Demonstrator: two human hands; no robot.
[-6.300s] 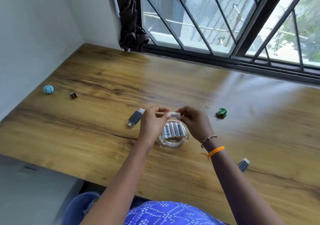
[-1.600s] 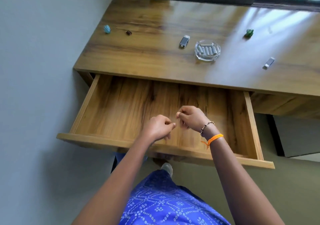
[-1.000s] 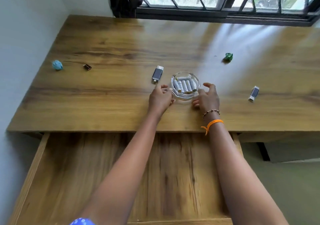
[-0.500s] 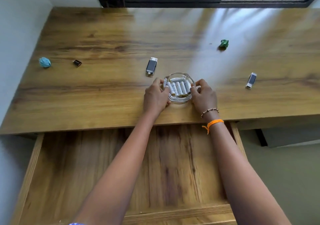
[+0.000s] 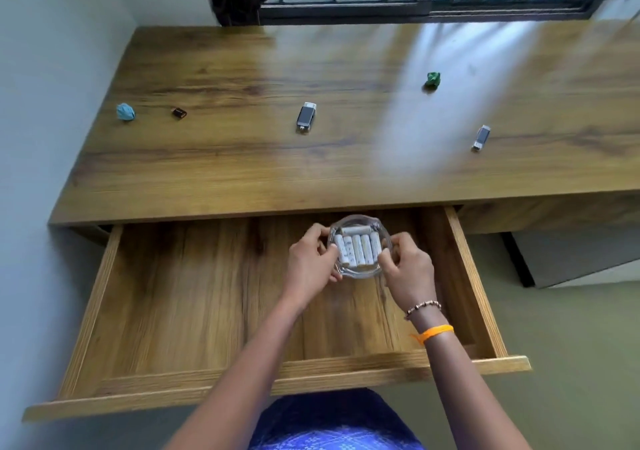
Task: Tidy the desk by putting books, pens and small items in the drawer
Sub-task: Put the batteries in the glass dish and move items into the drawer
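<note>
I'm reading this left to right. Far left on the desk (image 5: 214, 172): one blue crumpled ball (image 5: 125, 112), then just right of it one small dark brown item (image 5: 179, 113), then one dark USB stick (image 5: 306, 117) with its long axis running near-far. None of these are being touched. Centre, below the desk edge: the drawer (image 5: 104, 297) is standing open, floor bare as far as I can see. The left hand (image 5: 309, 269) is gripping the left rim of the glass dish (image 5: 360, 245), fingers curled round it; the right hand (image 5: 407, 271) is gripping the right rim the same way, thumb over the edge. So the dish is sitting between both hands, over the far-centre part of the drawer, neither hand nearer than the other. I can't tell whether it's already touching the drawer floor or hanging just above it. I'm counting six batteries (image 5: 356, 250) in the dish: five side by side with long axes near-far, one lying crosswise at their far ends. My read: the coming move is a straight set-down, so keeping the dish level matters or the batteries roll. Right side of the desk: one green crumpled ball (image 5: 433, 79) far, one silver USB stick (image 5: 481, 137) nearer, long axis roughly near-far. That's five loose items left on top, the silver stick nearest the right hand, the dark stick nearest the left.
</note>
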